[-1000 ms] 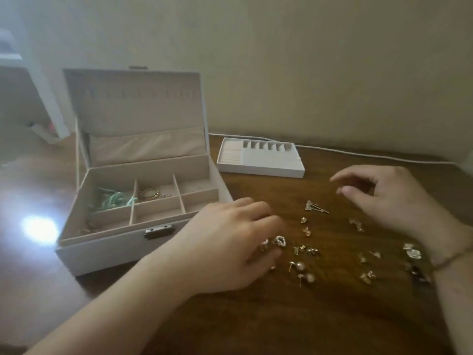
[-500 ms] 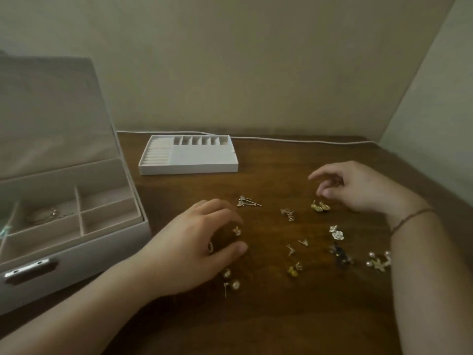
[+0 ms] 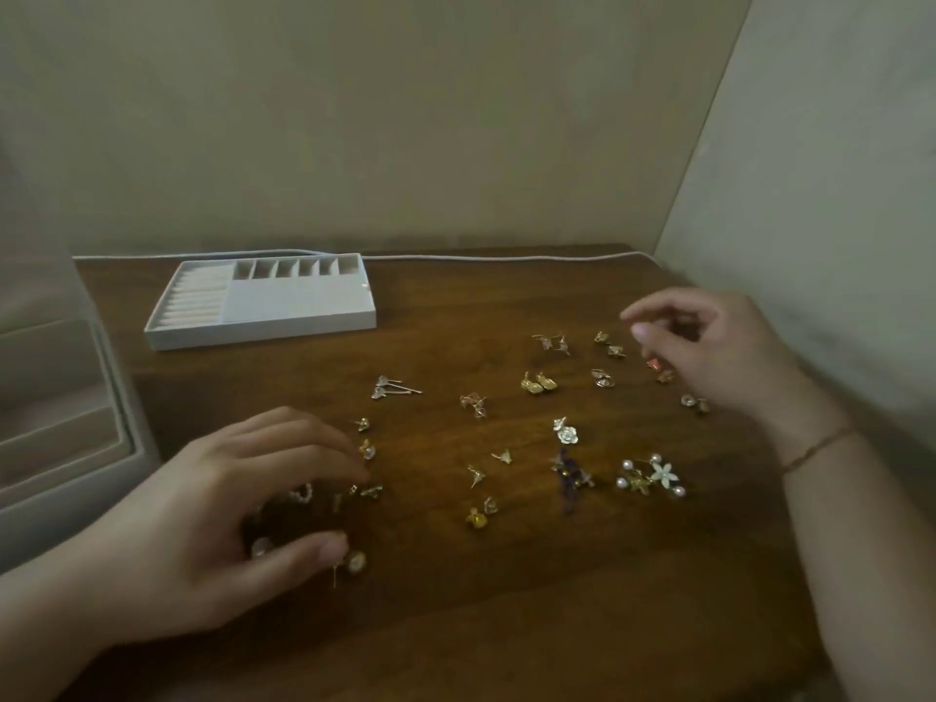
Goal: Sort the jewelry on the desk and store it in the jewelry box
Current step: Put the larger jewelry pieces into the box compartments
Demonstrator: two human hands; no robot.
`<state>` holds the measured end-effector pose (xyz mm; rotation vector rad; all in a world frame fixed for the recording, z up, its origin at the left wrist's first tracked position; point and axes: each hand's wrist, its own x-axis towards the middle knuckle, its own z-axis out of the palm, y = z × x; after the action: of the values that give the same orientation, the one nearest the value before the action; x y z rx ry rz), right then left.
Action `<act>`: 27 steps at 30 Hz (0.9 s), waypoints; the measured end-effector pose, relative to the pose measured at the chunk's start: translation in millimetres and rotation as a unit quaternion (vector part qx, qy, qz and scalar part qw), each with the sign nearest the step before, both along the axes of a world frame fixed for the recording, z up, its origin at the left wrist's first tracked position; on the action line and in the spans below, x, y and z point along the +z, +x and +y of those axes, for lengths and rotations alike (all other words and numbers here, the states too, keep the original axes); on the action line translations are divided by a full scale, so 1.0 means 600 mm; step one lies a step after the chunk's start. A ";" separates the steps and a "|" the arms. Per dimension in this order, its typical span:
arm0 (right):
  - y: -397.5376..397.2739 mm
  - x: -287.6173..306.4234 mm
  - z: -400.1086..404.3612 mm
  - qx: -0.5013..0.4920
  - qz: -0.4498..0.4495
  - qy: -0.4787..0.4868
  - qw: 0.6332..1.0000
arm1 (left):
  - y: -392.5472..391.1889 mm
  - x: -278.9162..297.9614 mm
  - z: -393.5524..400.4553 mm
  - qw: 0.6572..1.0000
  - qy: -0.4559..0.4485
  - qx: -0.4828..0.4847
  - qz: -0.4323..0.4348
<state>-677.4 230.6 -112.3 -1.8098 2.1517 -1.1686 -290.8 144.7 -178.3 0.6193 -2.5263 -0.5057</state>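
While both hands hover over the scattered earrings, neither holds anything. Left hand (image 3: 223, 519) arches, grip apart, over a pearl stud (image 3: 354, 562) lying just beside its thumb, post pointing toward the person; this hand is nearer. Right hand (image 3: 709, 347) hangs loosely curled, well apart from that stud. Jewelry box (image 3: 66, 448) stands beyond the left hand, at the frame edge. Dark wooden desk (image 3: 456, 625), beige walls, removable tray (image 3: 263, 301) behind.
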 end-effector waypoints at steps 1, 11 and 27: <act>-0.013 -0.008 0.012 -0.020 -0.012 -0.020 1.000 | 0.000 -0.007 -0.005 1.000 -0.010 0.001 -0.014; -0.055 -0.043 0.022 -0.188 -0.119 -0.102 0.970 | 0.018 -0.060 -0.054 0.996 0.046 0.050 -0.066; -0.013 -0.029 0.050 0.228 -0.010 0.328 0.917 | -0.010 0.009 -0.005 1.000 -0.017 0.004 0.019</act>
<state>-684.9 260.6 -129.9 -1.7886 1.6631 -0.2994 -296.8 142.0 -172.9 0.6006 -2.4912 -0.4660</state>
